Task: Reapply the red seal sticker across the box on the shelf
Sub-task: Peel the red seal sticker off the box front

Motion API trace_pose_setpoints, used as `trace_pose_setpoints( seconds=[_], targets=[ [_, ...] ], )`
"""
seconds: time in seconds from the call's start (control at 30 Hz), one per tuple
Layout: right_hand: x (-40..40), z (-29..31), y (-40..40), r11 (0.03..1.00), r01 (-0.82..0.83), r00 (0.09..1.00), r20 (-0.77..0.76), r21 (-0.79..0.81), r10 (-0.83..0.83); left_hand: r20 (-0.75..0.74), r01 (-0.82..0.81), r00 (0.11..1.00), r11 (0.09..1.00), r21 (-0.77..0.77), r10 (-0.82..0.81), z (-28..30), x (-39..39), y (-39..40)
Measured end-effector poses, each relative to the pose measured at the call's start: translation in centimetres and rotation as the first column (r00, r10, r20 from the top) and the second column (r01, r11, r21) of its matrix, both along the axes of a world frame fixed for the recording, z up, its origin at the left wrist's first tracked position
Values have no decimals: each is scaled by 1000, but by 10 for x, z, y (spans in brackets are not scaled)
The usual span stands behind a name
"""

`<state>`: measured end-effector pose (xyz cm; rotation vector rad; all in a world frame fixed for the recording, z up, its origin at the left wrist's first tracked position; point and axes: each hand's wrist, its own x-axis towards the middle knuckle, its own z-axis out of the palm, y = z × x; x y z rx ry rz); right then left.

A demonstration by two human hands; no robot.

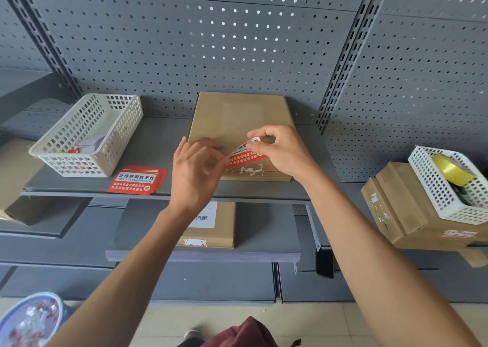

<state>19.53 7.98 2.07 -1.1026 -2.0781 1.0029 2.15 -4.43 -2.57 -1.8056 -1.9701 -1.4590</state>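
A flat brown cardboard box [235, 116] lies on the grey shelf [158, 145], its near edge showing torn white sticker residue. Above that near edge both hands hold one red seal sticker [244, 153] with white lettering, tilted and slightly curled. My right hand [280, 151] pinches its upper right end between thumb and forefinger. My left hand [196, 169] pinches its lower left end. The sticker's middle hangs just over the box top; I cannot tell whether it touches the cardboard.
A stack of spare red stickers [136, 181] lies left of the box, beside a white mesh basket [87, 135]. At right, a basket with yellow tape [454, 182] sits on cardboard boxes [396, 204]. Another box [211, 225] rests on the lower shelf. Pegboard stands behind.
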Motion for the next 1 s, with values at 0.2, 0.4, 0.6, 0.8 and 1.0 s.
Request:
trace_pose_setpoints(
  seconds=[0.2,0.4,0.6,0.8,1.0],
  targets=[
    [-1,-2,1,1000,21,1000,3,-14,-21,-51,-124,990,989,81,129,-12,16,-4],
    [3,2,-1,1000,-13,1000,25,-21,14,118,-112,987,994,13,110,-13,32,-8],
    [3,3,-1,1000,-14,999,30,-14,15,237,-70,969,998,2,68,-9,38,-8],
    [2,2,-2,1000,-4,1000,30,-6,4,322,-79,943,996,-37,86,-11,38,-7],
    [1,1,-2,1000,5,1000,31,-6,-5,417,-77,904,995,-64,97,-6,40,-7]
  ],
)
